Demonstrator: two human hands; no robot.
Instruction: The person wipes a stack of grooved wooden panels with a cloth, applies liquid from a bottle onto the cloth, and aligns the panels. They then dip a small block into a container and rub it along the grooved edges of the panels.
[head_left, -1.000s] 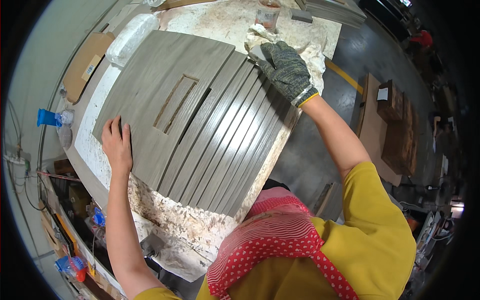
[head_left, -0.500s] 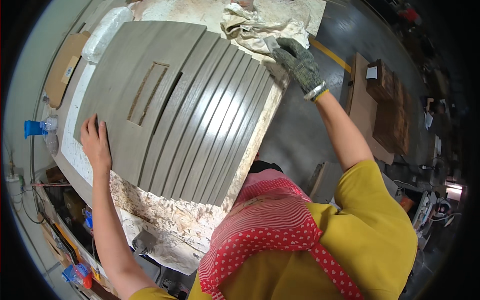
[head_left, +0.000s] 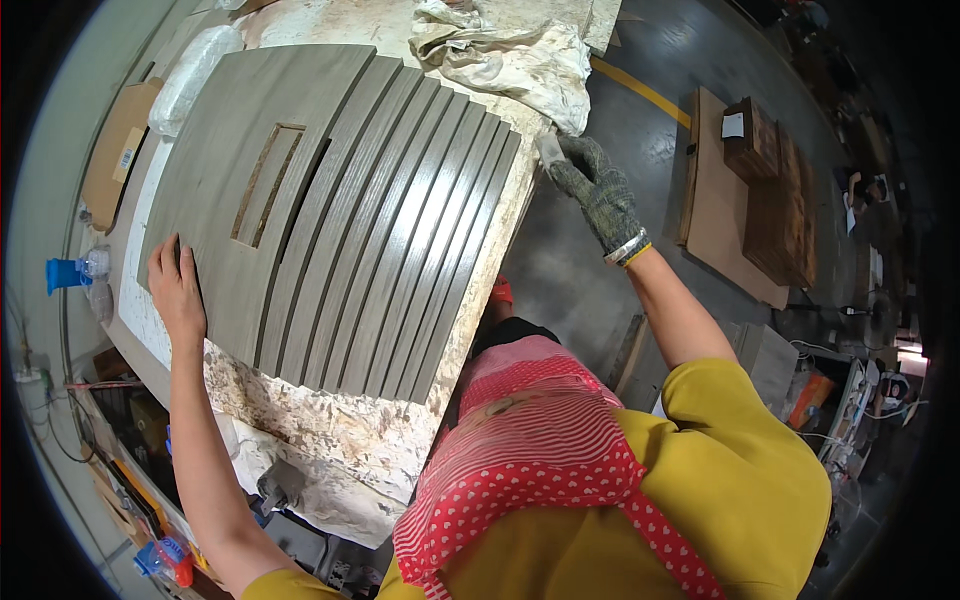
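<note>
A fanned stack of grey wood-grain panels (head_left: 330,220) lies on the worktable. The top panel (head_left: 205,165) has a rectangular cutout with rough brown edges. My bare left hand (head_left: 177,295) rests on that panel's near-left edge, fingers stretched out and holding nothing. In a dark knitted glove, my right hand (head_left: 600,195) is closed on a small light grey pad (head_left: 550,150), just past the table's right edge near the far corner of the stack. The pad's exact kind does not show.
A stained rag (head_left: 525,70) hangs over the table's far right edge. Beyond the panels at left lie a bubble-wrapped bundle (head_left: 195,80), a cardboard piece (head_left: 120,150) and a blue-capped clear bottle (head_left: 95,265). Brown boxes (head_left: 770,200) stand on the floor at right. Crumpled cloth (head_left: 320,485) covers the near corner.
My right hand, with the pad, has come nearer to me and off the rag beside the table's edge. My left hand stays on the top panel. The view has shifted slightly.
</note>
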